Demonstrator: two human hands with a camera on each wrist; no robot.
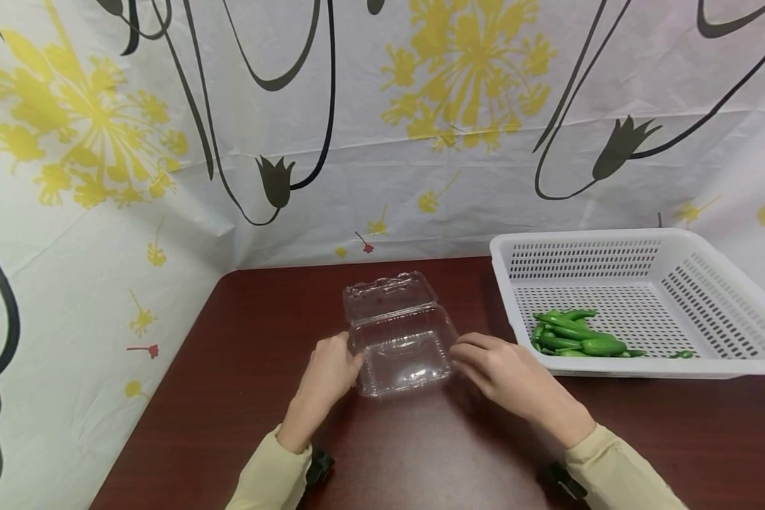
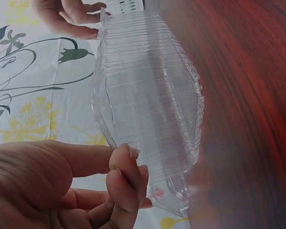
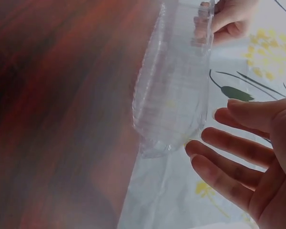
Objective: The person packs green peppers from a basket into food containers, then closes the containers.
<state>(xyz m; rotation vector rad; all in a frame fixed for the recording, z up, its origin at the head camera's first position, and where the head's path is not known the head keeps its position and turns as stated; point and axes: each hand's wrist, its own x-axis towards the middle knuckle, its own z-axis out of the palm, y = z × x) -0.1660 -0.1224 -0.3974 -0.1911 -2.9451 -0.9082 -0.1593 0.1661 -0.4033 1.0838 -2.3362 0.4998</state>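
Note:
A clear plastic clamshell container (image 1: pixel 403 354) stands on the dark red table with its lid (image 1: pixel 390 297) folded back toward the far side. At its left rim my left hand (image 1: pixel 329 370) pinches the edge between thumb and curled fingers, which the left wrist view shows close up on the container wall (image 2: pixel 148 90). Beside the opposite edge is my right hand (image 1: pixel 501 372). In the right wrist view, the right hand's fingers (image 3: pixel 233 152) are spread and loosely extended by the container (image 3: pixel 174 95), with nothing gripped; whether a fingertip touches it is hard to tell.
A white perforated plastic basket (image 1: pixel 650 365) sits at the right, holding several green peppers (image 1: pixel 574 334). Behind the table (image 1: pixel 242 397) hangs a white cloth (image 1: pixel 357 184) with yellow flowers and dark stems, which also covers the left side.

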